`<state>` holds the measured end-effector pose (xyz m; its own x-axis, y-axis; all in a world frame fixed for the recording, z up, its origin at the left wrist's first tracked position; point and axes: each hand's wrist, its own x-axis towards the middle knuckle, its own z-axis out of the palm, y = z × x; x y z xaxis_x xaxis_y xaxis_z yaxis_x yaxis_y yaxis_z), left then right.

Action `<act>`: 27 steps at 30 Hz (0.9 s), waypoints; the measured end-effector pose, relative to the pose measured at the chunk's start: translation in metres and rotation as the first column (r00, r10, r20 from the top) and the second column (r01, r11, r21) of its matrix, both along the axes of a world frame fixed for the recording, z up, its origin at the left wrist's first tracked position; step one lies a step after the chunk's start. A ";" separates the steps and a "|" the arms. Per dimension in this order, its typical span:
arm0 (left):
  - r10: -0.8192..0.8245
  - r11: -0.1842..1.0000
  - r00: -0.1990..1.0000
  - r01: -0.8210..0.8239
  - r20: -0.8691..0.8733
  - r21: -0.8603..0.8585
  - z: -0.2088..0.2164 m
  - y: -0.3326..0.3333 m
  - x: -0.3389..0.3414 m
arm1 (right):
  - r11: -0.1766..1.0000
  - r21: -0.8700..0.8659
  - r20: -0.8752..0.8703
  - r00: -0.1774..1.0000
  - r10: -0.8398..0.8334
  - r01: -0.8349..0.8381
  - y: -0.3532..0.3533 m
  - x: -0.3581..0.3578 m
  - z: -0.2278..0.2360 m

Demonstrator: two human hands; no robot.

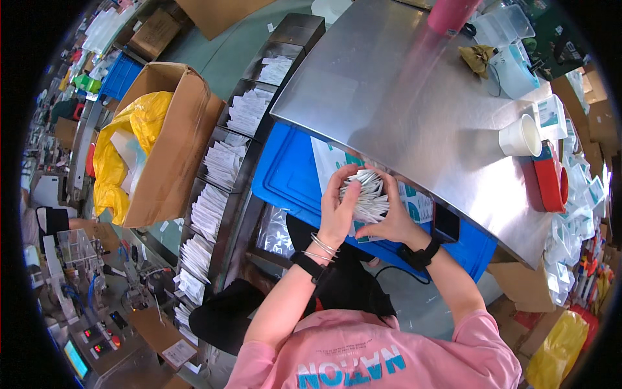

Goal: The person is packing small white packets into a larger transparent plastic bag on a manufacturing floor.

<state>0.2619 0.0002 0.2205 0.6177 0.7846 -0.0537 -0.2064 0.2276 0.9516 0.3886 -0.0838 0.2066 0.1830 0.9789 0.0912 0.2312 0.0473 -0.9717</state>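
Observation:
A thick bundle of slim white paper packets [368, 194] is gathered between my two hands, above a blue plastic surface [277, 170]. My left hand [337, 211] curls around the bundle's left side, its thumb pressed on the packets. Cupping the other side, my right hand [398, 223] has its fingers over the top and its thumb below. Beneath the bundle lies a white and teal printed bag [324, 159], partly hidden by my hands. A dark phone [446, 223] rests by the table's edge, near my right wrist.
A steel table [382, 78] extends ahead, its edge close beyond my hands. On it stand a white paper cup [518, 136] and a red object [549, 181]. Leftward runs a metal trough [249, 146] with several compartments of white packets. Past it sits a cardboard box [172, 155] lined with yellow plastic.

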 end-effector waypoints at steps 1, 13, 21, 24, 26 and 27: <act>0.067 0.992 0.998 -0.067 -0.003 -0.111 0.000 -0.005 0.005 | 1.000 0.001 -0.003 1.000 0.001 -0.001 0.001 -0.002 0.000; 0.096 0.981 0.992 -0.109 -0.083 -0.162 0.002 -0.007 0.009 | 0.999 0.023 0.044 0.999 0.032 -0.033 0.005 0.000 0.007; 0.111 0.993 0.988 -0.114 -0.111 -0.020 0.004 -0.011 0.009 | 0.998 0.005 0.026 0.997 0.069 -0.069 0.007 0.005 0.002; 0.034 0.997 0.995 -0.026 -0.098 0.074 0.011 -0.011 0.008 | 0.998 0.011 0.044 0.997 0.064 -0.065 0.004 0.006 0.000; 0.024 0.996 0.993 -0.013 -0.119 0.092 -0.007 -0.007 0.007 | 0.999 0.016 0.016 0.999 0.049 -0.050 0.005 0.001 0.000; 0.027 0.996 0.993 -0.017 -0.114 0.092 -0.005 -0.007 0.009 | 1.000 0.010 -0.013 1.000 0.024 -0.024 0.004 0.001 0.000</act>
<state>0.2706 -0.0065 0.2160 0.5941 0.8027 -0.0514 -0.0985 0.1359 0.9858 0.3893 -0.0797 0.2066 0.1607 0.9820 0.0989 0.2170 0.0626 -0.9742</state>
